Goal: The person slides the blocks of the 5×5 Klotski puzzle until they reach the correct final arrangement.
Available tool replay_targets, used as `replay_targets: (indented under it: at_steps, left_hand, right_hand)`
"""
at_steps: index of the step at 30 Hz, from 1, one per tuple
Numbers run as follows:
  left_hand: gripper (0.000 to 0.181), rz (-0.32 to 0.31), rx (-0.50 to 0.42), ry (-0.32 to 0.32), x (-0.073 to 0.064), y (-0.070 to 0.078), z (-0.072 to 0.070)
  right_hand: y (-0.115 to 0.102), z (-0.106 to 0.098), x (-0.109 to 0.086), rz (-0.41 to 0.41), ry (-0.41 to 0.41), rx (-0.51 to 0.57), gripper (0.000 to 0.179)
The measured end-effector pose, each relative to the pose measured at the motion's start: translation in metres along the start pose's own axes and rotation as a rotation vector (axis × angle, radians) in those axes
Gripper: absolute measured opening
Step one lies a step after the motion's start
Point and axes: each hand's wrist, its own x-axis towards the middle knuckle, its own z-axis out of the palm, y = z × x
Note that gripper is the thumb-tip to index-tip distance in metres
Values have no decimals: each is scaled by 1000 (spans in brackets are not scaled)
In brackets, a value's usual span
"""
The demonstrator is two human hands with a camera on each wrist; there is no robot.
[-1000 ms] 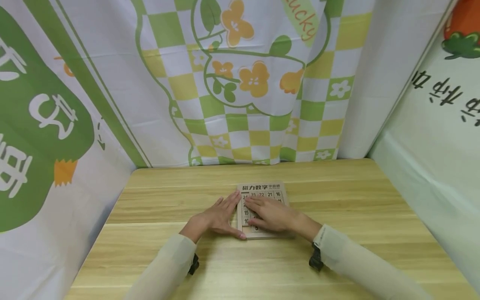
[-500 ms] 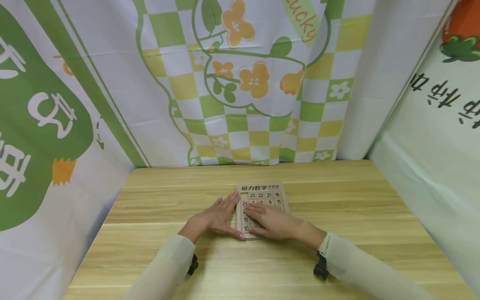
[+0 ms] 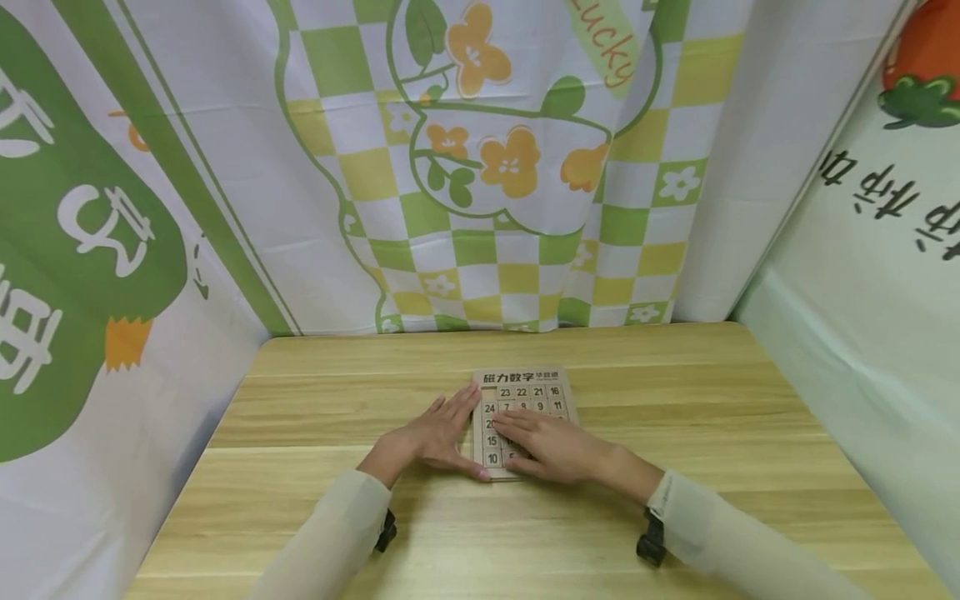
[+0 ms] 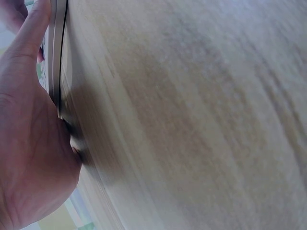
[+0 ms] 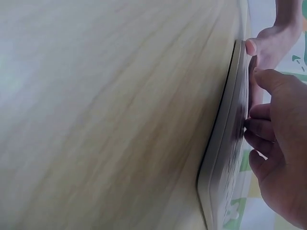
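A wooden sliding number puzzle (image 3: pixel 522 378) lies flat on the table, with Chinese lettering across its far edge. Its top-left slot is vacant, and tile 24 (image 3: pixel 490 408) sits just below that gap. My left hand (image 3: pixel 438 435) rests along the puzzle's left side, fingers stretched to the upper edge and thumb at the near corner. Over the tiles lies my right hand (image 3: pixel 558 447), its fingertips touching the left columns and covering many numbers. The right wrist view shows these fingers (image 5: pixel 261 128) bent down onto the tile faces, the thumb held apart.
The light wood table (image 3: pixel 337 367) surrounds the puzzle. Behind it hangs a green and yellow checked cloth (image 3: pixel 498 275), with printed white cloths on the left (image 3: pixel 240 267) and right (image 3: pixel 840 283). A black wrist camera (image 3: pixel 651 540) sits under the right cuff.
My right hand has drawn slightly toward me, and the left column of tiles has slid down with it. The vacant slot is now at top left. My left hand has stayed put.
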Motion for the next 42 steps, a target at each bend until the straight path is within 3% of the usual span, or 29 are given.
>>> replay_targets:
  at_steps: [7, 18, 26, 31, 42]
  left_hand:
    - [138, 8, -21, 3, 0, -1, 0]
    - [151, 31, -72, 41, 14, -19, 20]
    - [147, 15, -52, 14, 8, -11, 11]
    - [140, 18, -34, 1, 1, -3, 2]
    - [144, 36, -65, 19, 2, -5, 4]
  right_hand:
    - [9, -2, -15, 24, 39, 33, 62]
    - [36, -9, -39, 134, 70, 38, 63]
    - [57, -12, -51, 160, 119, -23, 61]
    - [64, -13, -53, 170, 116, -21, 59]
    - [57, -14, -41, 151, 100, 9, 60]
